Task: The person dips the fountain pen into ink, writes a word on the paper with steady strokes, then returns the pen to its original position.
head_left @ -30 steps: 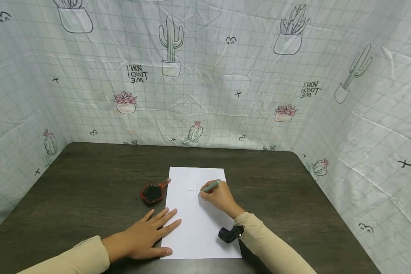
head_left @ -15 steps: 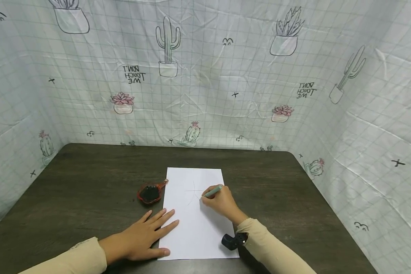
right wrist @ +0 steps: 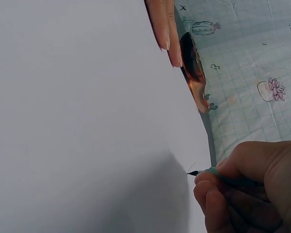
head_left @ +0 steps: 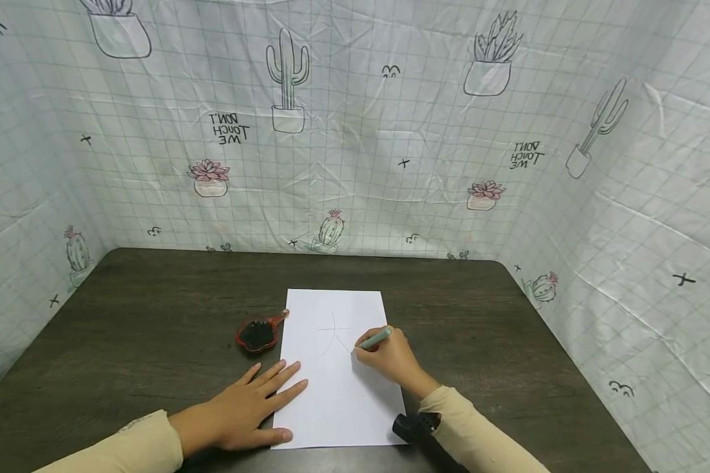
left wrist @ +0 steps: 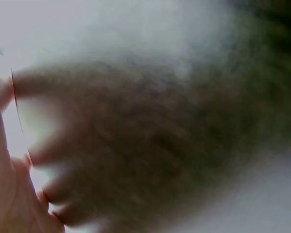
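Observation:
A white sheet of paper (head_left: 337, 407) lies on the dark table with a few thin pencil-like lines on its upper half: a crossing horizontal stroke, a curve and a slanting stroke. My right hand (head_left: 393, 358) pinches a green pen (head_left: 375, 339), its dark tip on the paper at the lower end of the slanting stroke. In the right wrist view the pen (right wrist: 208, 171) shows its pointed tip touching a short line. My left hand (head_left: 251, 407) lies flat with spread fingers over the sheet's left edge. The left wrist view shows mostly blur beside that hand.
Left of the paper sits a red, scalloped object (head_left: 257, 334) with a dark centre and a short handle reaching the sheet's edge. The table (head_left: 171, 315) is bordered by a printed curtain (head_left: 355, 177) at the back and sides. A black device (head_left: 411, 427) is strapped to the right wrist.
My right hand has moved down and slightly right with the pen, and a slanting line has appeared behind its tip. The left hand keeps its place on the paper; the view shifted slightly.

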Demonstrator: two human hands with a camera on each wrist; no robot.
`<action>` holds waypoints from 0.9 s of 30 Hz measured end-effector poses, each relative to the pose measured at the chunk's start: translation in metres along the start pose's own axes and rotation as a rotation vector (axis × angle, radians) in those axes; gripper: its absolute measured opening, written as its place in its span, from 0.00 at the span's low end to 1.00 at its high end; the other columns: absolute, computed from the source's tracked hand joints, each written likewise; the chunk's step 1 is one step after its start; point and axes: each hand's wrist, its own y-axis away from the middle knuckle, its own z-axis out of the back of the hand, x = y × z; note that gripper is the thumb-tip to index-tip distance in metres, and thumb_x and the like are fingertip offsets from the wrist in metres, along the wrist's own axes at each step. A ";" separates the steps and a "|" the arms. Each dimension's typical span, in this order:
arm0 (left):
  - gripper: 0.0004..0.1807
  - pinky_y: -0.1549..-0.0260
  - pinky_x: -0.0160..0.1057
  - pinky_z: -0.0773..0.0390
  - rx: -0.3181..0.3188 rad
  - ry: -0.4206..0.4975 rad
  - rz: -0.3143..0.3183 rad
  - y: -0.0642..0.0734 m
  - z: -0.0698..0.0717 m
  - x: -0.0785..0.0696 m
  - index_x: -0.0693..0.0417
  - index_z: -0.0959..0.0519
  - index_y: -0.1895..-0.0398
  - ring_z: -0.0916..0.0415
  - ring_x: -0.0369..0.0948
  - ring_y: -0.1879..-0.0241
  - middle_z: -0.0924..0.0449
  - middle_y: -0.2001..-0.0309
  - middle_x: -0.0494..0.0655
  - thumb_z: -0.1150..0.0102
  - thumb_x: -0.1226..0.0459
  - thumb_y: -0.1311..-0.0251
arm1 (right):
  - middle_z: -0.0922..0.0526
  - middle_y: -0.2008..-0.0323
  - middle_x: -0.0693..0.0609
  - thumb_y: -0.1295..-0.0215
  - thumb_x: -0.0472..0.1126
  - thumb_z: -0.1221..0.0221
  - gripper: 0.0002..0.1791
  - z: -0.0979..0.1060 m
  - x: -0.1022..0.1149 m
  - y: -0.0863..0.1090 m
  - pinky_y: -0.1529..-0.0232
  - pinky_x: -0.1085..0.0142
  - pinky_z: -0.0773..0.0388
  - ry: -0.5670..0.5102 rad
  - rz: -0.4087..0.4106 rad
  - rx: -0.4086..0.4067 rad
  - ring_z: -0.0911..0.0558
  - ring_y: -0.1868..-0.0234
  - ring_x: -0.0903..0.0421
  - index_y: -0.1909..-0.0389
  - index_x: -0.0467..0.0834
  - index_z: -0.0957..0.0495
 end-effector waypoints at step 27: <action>0.41 0.36 0.68 0.55 0.024 0.014 0.014 0.001 0.005 -0.004 0.38 0.52 0.23 0.61 0.52 0.25 0.63 0.23 0.48 0.64 0.33 0.35 | 0.19 0.81 0.58 0.43 0.36 0.35 0.02 0.040 -0.004 0.017 0.79 0.71 0.28 -0.019 -0.083 -0.033 0.26 0.81 0.63 0.73 0.42 0.15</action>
